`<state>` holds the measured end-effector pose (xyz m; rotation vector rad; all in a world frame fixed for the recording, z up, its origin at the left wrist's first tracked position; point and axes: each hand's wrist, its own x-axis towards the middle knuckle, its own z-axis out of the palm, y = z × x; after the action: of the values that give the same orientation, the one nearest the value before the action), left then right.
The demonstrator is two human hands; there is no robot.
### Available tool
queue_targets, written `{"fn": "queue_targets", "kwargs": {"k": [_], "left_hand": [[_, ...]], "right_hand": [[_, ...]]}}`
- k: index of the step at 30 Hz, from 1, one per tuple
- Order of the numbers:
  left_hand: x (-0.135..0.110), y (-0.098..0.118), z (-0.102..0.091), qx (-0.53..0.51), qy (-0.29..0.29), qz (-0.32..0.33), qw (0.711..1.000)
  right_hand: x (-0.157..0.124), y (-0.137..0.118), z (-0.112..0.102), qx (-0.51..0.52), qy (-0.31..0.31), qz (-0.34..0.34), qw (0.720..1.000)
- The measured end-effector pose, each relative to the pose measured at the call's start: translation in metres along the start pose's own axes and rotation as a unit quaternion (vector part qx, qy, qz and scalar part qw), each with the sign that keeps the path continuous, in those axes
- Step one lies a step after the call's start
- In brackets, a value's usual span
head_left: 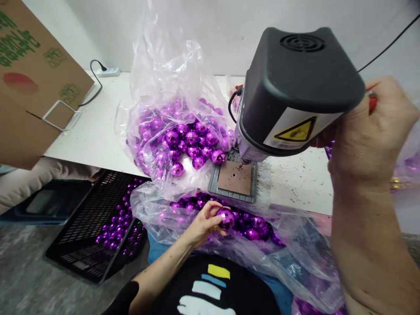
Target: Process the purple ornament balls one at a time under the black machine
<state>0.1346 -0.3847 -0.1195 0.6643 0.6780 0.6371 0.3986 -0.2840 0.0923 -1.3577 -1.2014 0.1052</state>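
Note:
My left hand [205, 223] is closed round a purple mirror ball [225, 218] just above the clear plastic bag [262, 245] on my lap, which holds several more such balls. My right hand [370, 131] is raised at the right, gripping a red handle [372, 101] beside the black bench drill press [295, 87]. Below the drill head lies its grey base plate [236, 178] with a brown pad. A second open bag [170, 87] of purple balls [187, 140] stands on the white table [95, 131] left of the machine.
A black plastic crate [95, 227] with several purple balls stands on the floor at lower left. A cardboard box [29, 78] leans in at upper left. A power strip [108, 71] and cable lie at the table's back. Another person's sleeve [39, 177] shows left.

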Motion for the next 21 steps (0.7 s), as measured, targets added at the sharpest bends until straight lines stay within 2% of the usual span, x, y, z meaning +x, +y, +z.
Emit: {"fn": "queue_targets", "kwargs": {"k": [2,6,11,15,17,21], "left_hand": [[-0.003,0.003,0.004,0.116,0.025,0.080,0.990],[-0.010,0.009,0.009,0.320,0.047,0.170,0.931],[-0.007,0.008,0.007,0.432,0.057,0.251,0.865],[-0.004,0.006,0.006,0.476,0.025,0.316,0.821],[-0.005,0.007,0.007,0.491,0.016,0.314,0.813],[-0.009,0.011,0.012,0.478,0.048,0.271,0.834]], "right_hand": [[-0.001,-0.002,0.000,-0.009,0.001,0.003,1.000],[-0.001,-0.002,0.001,-0.011,0.004,-0.013,1.000],[0.000,0.002,0.002,0.017,0.008,-0.037,0.999],[0.001,0.007,0.003,0.020,0.013,-0.041,0.999],[0.003,0.012,0.004,0.036,0.024,-0.047,0.998],[0.006,0.019,0.007,0.047,0.038,-0.070,0.996]]}}
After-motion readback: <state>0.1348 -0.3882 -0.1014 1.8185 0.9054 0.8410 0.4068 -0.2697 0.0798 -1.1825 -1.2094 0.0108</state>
